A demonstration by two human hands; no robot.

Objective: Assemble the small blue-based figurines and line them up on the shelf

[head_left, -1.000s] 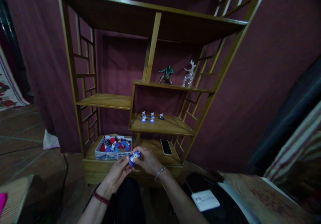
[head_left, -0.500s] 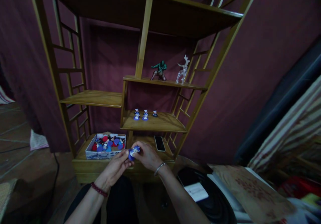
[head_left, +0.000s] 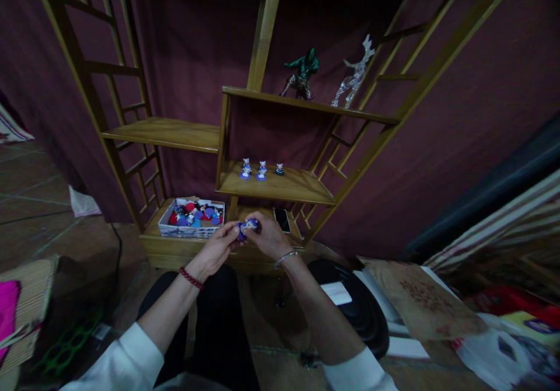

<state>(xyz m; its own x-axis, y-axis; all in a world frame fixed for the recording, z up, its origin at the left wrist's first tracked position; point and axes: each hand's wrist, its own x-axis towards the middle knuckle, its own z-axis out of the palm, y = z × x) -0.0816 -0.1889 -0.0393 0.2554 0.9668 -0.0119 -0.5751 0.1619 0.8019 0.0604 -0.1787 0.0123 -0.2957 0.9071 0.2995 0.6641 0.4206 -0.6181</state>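
Observation:
Between both hands is a small blue-and-white figurine (head_left: 248, 226) on a round blue base. My left hand (head_left: 219, 247) pinches it at the base end, and my right hand (head_left: 270, 239) grips its upper part; the fingers partly cover it. Left of the hands, a shallow box (head_left: 192, 233) holds a jumble of small figures with red and blue bases. Above the hands, several similar little figurines (head_left: 261, 172) stand grouped on the left part of the low middle shelf (head_left: 289, 188). A dark phone (head_left: 282, 220) lies just beyond my right hand.
A green hooded figure (head_left: 303, 74) and a clear deer ornament (head_left: 353, 77) stand on the shelf above. The wooden shelf unit (head_left: 161, 132) rises ahead. At lower right is a round black object (head_left: 363, 315) with a white card (head_left: 336, 293), near a plastic bag (head_left: 499, 350).
My view has tilted downward, so the shelves sit higher in the picture. The figurine, still in both hands, has tipped further onto its side.

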